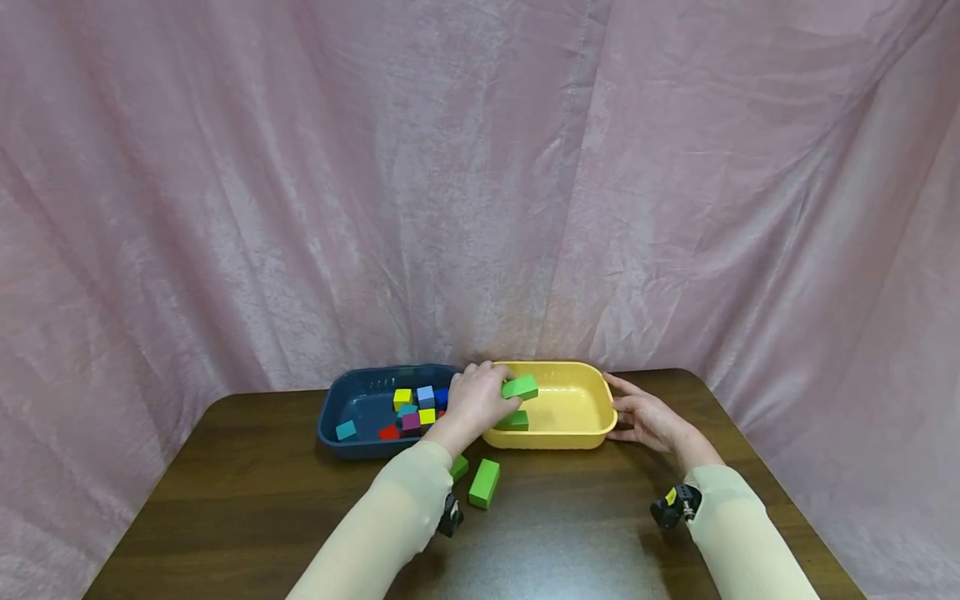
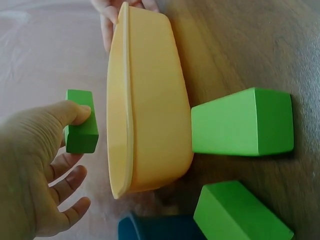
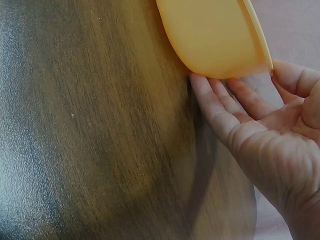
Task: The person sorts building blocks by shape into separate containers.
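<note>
My left hand (image 1: 480, 398) pinches a green block (image 1: 521, 387) between thumb and fingers, above the left end of the yellow tub (image 1: 551, 440). In the left wrist view that green block (image 2: 82, 122) is raised beside the tub's rim, the other fingers loosely bent. Inside the tub, below this hand, lies another green block (image 1: 514, 422). At the tub's right end is my right hand (image 1: 651, 418), fairly straight fingertips (image 3: 201, 84) resting against the outer wall and the thumb at the rim.
Two green blocks (image 1: 484, 483) lie on the brown table (image 1: 570, 517) in front of the tubs, one partly behind my left arm. A dark blue tub (image 1: 360, 450) to the left holds several coloured cubes (image 1: 411, 423). A pink curtain (image 1: 480, 183) hangs behind.
</note>
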Tool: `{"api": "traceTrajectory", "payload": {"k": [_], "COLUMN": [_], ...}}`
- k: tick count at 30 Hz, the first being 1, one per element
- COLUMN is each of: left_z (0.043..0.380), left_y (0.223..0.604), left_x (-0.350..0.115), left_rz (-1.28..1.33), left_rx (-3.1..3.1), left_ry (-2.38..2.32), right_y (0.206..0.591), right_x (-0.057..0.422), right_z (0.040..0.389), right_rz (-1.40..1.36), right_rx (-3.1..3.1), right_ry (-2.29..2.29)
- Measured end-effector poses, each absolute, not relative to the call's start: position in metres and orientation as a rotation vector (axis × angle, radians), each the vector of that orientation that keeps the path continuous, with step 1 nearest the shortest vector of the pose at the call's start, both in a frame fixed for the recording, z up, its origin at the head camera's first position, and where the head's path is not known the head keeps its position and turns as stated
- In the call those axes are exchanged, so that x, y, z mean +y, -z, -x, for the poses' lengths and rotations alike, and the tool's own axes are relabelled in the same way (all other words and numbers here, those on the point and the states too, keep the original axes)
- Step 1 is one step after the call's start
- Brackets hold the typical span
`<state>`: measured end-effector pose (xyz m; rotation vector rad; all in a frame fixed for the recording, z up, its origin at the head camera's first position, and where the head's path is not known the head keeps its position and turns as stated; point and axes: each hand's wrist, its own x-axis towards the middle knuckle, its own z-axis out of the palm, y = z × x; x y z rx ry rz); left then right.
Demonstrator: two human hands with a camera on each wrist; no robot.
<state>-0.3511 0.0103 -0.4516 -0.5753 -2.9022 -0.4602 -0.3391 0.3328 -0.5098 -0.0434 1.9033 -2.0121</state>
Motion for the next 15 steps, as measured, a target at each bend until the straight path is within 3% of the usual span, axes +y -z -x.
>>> {"api": "traceTrajectory", "payload": {"k": [15], "left_z": [0.345], "left_y": [0.459], "left_x": [0.030], "left_rz": [0.676], "left_rx": [-2.907], "left_ry": [0.482], "right_y": [0.509], "right_x": [0.333], "right_z": [0.339], "right_rz": [-0.021], "right_rx": [1.925], "right_ry": [2.005]}}
